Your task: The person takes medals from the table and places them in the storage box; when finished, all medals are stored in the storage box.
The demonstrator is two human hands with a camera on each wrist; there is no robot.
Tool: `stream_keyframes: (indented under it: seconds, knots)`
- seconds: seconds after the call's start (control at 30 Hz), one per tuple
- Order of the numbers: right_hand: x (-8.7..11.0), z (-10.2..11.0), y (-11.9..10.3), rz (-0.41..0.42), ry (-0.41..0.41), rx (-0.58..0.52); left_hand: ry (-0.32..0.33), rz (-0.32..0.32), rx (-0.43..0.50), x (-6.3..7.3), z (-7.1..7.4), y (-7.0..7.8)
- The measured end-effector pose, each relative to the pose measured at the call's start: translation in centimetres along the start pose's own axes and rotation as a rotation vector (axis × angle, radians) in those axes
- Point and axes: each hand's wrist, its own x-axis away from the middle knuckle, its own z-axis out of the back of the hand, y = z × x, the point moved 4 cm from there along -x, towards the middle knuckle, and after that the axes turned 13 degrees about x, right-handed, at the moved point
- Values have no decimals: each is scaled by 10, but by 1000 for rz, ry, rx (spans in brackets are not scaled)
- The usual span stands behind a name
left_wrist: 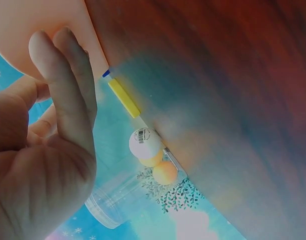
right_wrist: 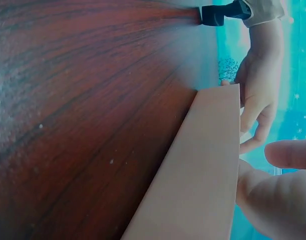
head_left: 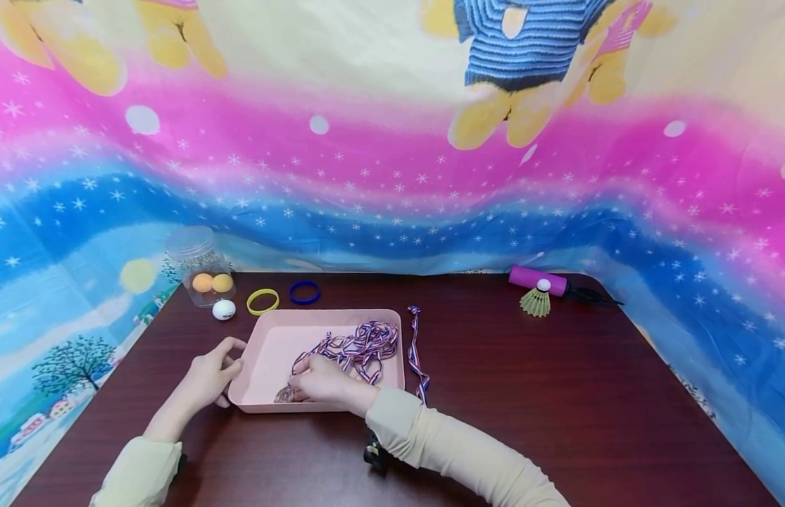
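In the head view a pink tray [head_left: 259, 366] holds a tangle of striped medal ribbons [head_left: 373, 341] in its right half. My right hand [head_left: 325, 384] reaches over the tray's front wall, fingertips curled at the ribbon of a round, copper-coloured medal [head_left: 284, 394] in the front of the tray. The right wrist view has the tray's wall [right_wrist: 198, 165] hiding what those fingers pinch. At the tray's left end, my left hand [head_left: 208, 373] rests its fingers against the outer side. Those fingers [left_wrist: 63, 85] are loosely bent in the left wrist view, with nothing between them.
Left of the tray stand a clear jar [head_left: 196, 260] with orange and yellow balls, a white ball [head_left: 224, 310], and yellow [head_left: 262, 301] and blue wristbands [head_left: 304, 292]. One striped ribbon [head_left: 417, 352] lies right of the tray. A shuttlecock [head_left: 536, 299] and purple cylinder [head_left: 538, 280] are far right.
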Motion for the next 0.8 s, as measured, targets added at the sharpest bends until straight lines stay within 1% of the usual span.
stream_keyframes:
  seconds: [0.13,0.3,0.53,0.63,0.8]
  knots:
    - [1,1,1,-7,-10,-8,-5,1,4,1,0,0]
    - [0,4,3,-14,-39,-74,-2,2,7,0,0,0]
    - [-1,13,4,-22,-11,-102,1,6,3,0,-1,0]
    - [-2,18,3,-20,-19,-114,3,7,2,0,0,0]
    - [-3,32,0,-10,-48,-78,3,8,2,0,-1,-1]
